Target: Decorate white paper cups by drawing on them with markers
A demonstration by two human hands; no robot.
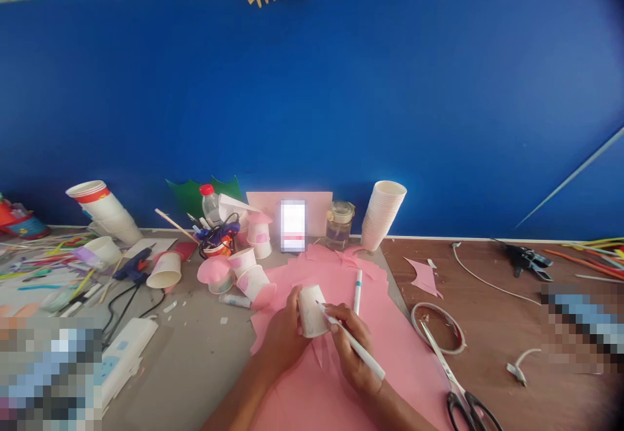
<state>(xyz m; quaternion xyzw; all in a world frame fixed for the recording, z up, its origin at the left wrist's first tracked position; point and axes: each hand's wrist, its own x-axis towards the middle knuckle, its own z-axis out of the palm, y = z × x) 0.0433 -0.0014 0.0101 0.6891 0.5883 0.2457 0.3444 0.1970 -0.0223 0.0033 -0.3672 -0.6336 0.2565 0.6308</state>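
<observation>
My left hand (286, 330) is closed round the side of a small white paper cup (312, 311), which is tilted with its wider end toward me. A white marker (358, 348) is pinched in my right hand (351, 346), its tip at the cup's side. Whether the tip touches the cup I cannot tell. Below both hands lie pink paper sheets (390, 379). Another white marker (358, 291) with a blue-green band rests on the paper just beyond my right hand.
Pink-decorated cups (253, 281) and a glue gun (134, 265) are on the left. A lit phone (293, 226), a glass jar (340, 224) and a tall cup stack (383, 216) stand along the blue wall. Scissors (455, 385) and a tape roll (461, 330) lie at right.
</observation>
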